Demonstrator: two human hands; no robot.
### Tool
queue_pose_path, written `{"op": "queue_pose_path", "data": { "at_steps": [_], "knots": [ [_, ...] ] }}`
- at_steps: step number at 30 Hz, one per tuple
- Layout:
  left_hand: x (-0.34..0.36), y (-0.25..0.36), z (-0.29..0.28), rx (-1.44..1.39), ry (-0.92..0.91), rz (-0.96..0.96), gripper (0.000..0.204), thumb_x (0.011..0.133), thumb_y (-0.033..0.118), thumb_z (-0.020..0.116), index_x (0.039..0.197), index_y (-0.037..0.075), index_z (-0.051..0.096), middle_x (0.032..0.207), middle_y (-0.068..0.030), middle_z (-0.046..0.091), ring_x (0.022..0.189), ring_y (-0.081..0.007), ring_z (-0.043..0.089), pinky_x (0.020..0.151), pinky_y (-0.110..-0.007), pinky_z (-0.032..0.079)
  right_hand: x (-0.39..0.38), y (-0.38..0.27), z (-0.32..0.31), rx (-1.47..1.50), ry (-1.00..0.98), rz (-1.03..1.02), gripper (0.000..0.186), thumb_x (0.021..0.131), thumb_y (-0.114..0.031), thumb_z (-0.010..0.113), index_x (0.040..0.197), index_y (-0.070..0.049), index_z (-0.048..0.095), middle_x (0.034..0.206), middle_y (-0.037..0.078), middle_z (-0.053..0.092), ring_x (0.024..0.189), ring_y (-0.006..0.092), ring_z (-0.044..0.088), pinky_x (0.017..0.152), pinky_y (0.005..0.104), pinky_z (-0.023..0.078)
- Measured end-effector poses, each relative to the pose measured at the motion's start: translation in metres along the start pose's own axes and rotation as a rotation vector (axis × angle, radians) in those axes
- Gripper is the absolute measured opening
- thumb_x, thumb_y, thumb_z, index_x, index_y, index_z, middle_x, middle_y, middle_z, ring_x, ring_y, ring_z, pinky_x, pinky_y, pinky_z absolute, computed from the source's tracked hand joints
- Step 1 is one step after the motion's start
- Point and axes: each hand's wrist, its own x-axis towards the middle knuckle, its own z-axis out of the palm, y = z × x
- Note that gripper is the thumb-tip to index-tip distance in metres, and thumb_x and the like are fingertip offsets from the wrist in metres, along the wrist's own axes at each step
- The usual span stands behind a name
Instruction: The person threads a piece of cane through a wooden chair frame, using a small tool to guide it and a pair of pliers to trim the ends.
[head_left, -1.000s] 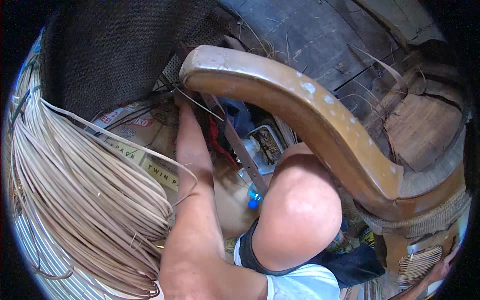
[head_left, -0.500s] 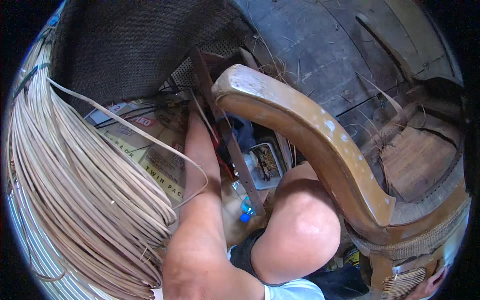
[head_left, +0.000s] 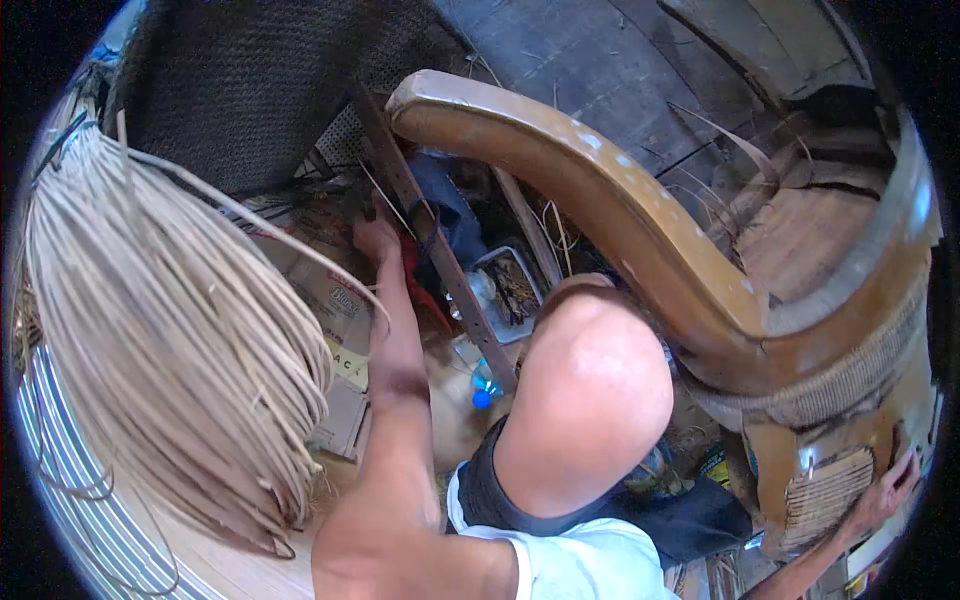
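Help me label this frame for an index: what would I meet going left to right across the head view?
Tied bundle of pale cane strands → left hand → blue bottle cap → bare knee → ribbed cane panel → right hand.

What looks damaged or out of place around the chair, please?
The curved wooden armrest has pale blotches along its brown upper face, so its finish looks worn or stained. Also, one loose strand sticks out from the bundle of pale strips, while most others hang together.
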Motion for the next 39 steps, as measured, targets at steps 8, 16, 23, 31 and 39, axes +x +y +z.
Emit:
{"op": "queue_pose_path", "data": {
  "at_steps": [8, 16, 23, 31, 39],
  "knots": [
    [-0.106, -0.028, -0.116, -0.362, -0.121, 0.034, 0.081, 0.095, 0.053, 0.062, 0.138, -0.014, 0.046, 0.136, -0.0309, 0.054, 0.125, -0.0355, 0.054, 0.109, -0.04, 0.037, 0.01, 0.007, 0.015, -0.057, 0.011, -0.041, 0.039, 0.104, -0.033, 0.051, 0.125, -0.002, 0.064, 0.125, 0.015, 0.066, 0.115, 0.0302, 0.061, 0.1, 0.0356, 0.044],
    [-0.199, -0.038, -0.213, -0.614, -0.518, 0.052, 0.035, 0.088, 0.032, 0.077, 0.09, -0.002, 0.068, 0.097, -0.0123, 0.071, 0.089, -0.0159, 0.065, 0.075, -0.03, 0.05, 0.023, 0.009, 0.032, -0.094, 0.117, -0.169, 0.037, 0.103, -0.036, 0.053, 0.126, -0.009, 0.064, 0.122, 0.011, 0.068, 0.112, 0.0266, 0.064, 0.098, 0.0342, 0.046],
    [-0.21, 0.013, -0.201, -0.34, -0.666, 0.448, 0.044, 0.082, 0.032, 0.081, 0.111, 0.001, 0.068, 0.102, -0.0175, 0.07, 0.092, -0.0273, 0.068, 0.076, -0.035, 0.053, 0.022, -0.008, 0.035, 0.009, 0.099, -0.146, 0.032, 0.103, -0.035, 0.051, 0.12, -0.011, 0.063, 0.111, 0.012, 0.069, 0.102, 0.0279, 0.066, 0.091, 0.0375, 0.048],
    [-0.182, 0.079, -0.124, 0.139, -0.811, 0.447, 0.072, 0.07, 0.046, 0.083, 0.118, -0.004, 0.065, 0.113, -0.0232, 0.069, 0.104, -0.034, 0.069, 0.093, -0.042, 0.053, 0.017, -0.029, 0.03, -0.052, 0.181, -0.165, 0.026, 0.101, -0.032, 0.053, 0.113, -0.012, 0.065, 0.097, 0.009, 0.072, 0.089, 0.0278, 0.07, 0.08, 0.0386, 0.053],
    [-0.178, 0.092, -0.131, 0.203, -0.734, 0.645, 0.065, 0.075, 0.055, 0.079, 0.107, 0.0, 0.068, 0.101, -0.0259, 0.071, 0.101, -0.0389, 0.069, 0.09, -0.045, 0.055, 0.012, -0.031, 0.027, -0.008, 0.184, -0.188, 0.026, 0.101, -0.032, 0.055, 0.113, -0.012, 0.066, 0.104, 0.01, 0.072, 0.096, 0.0289, 0.069, 0.083, 0.0381, 0.052]
  ]
}}
